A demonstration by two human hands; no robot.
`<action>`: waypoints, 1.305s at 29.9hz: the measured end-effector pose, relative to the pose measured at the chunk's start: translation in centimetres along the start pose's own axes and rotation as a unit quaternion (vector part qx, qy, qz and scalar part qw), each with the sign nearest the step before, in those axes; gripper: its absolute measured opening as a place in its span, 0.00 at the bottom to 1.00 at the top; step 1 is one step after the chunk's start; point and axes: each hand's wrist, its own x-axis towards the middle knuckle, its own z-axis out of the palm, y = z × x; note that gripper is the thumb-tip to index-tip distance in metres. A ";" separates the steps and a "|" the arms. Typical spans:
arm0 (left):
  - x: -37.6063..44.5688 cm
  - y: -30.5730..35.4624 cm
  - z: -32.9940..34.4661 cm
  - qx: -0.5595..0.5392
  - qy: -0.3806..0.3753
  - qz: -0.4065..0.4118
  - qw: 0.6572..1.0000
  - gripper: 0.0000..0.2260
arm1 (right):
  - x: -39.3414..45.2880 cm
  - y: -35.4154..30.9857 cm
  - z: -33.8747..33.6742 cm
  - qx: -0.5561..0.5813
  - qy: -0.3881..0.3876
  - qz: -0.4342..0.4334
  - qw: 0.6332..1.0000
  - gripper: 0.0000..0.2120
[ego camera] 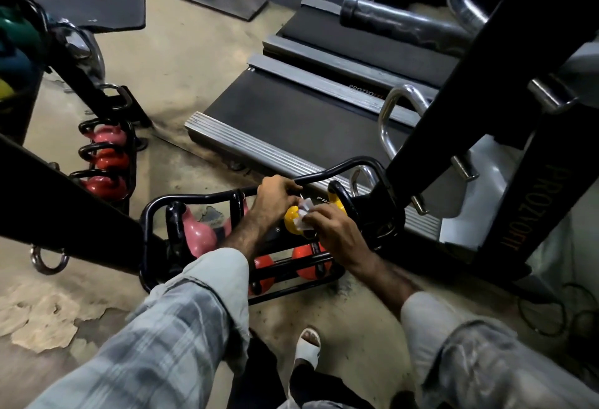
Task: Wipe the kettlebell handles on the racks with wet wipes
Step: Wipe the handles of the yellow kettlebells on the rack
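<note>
A low black rack [194, 199] on the floor holds a pink kettlebell [199, 235], a yellow kettlebell [291, 219], a second yellow one [335, 202] and orange ones [304, 264] on the shelf below. My left hand [274, 196] grips the rack's top bar just above the yellow kettlebell. My right hand [327, 225] presses a white wet wipe [304, 212] against that yellow kettlebell; its handle is hidden under my hands.
A second rack [129, 149] with pink and red kettlebells stands at the left. Treadmill decks [291, 117] lie just behind the rack. A black machine column [470, 100] rises at the right. My sandalled foot [308, 348] is on the concrete floor below.
</note>
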 end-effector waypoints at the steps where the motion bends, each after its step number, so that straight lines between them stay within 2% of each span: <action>1: -0.2 0.1 0.1 -0.002 0.001 0.000 1.000 0.14 | -0.3 -0.5 0.4 0.051 0.042 0.081 0.994 0.04; 3: -0.5 0.2 0.2 -0.007 0.012 -0.008 1.000 0.14 | -0.2 -1.4 1.0 0.150 0.104 0.228 0.957 0.05; 5: -0.9 0.0 0.6 -0.037 0.025 -0.010 0.999 0.15 | 0.7 -1.8 1.0 0.206 0.109 0.332 0.914 0.04; 8: -2.4 0.1 1.7 -0.131 0.068 -0.014 0.989 0.18 | 2.8 -1.2 0.7 0.233 0.068 0.411 0.879 0.04; 10: -3.6 0.5 2.6 -0.288 0.094 -0.074 0.950 0.21 | 4.2 -0.8 0.4 0.243 0.044 0.443 0.862 0.06; 12: -4.9 0.7 3.4 -0.377 0.100 -0.135 0.911 0.21 | 4.5 -0.8 -0.1 0.252 0.026 0.459 0.852 0.07; 13: -5.4 0.5 4.0 -0.381 0.091 -0.150 0.908 0.21 | 4.4 -1.0 -0.5 0.253 0.012 0.463 0.849 0.07; 16: -7.2 -0.1 4.7 -0.332 0.035 -0.156 0.930 0.17 | 3.1 -1.9 -1.3 0.225 -0.020 0.475 0.850 0.09; 23: -6.7 0.6 4.2 -0.251 0.039 -0.163 0.953 0.10 | 5.8 -2.8 -1.2 0.183 -0.024 0.449 0.874 0.09; 26: -6.5 0.4 4.4 -0.230 0.029 -0.169 0.958 0.11 | 7.9 -1.8 -0.3 0.189 -0.064 0.438 0.877 0.10; 30: -6.7 0.8 4.2 -0.223 0.044 -0.177 0.957 0.13 | 7.0 -0.6 -0.1 0.213 -0.113 0.466 0.851 0.12; 33: -6.6 0.9 4.0 -0.206 0.052 -0.184 0.960 0.13 | 5.2 0.0 -0.4 0.248 -0.133 0.509 0.814 0.14; 37: -6.8 1.1 4.2 -0.214 0.058 -0.202 0.954 0.17 | 6.2 1.2 0.3 0.290 -0.167 0.511 0.792 0.19; 39: -6.8 1.6 4.1 -0.211 0.072 -0.206 0.953 0.17 | 7.2 2.7 2.2 0.336 -0.173 0.539 0.752 0.20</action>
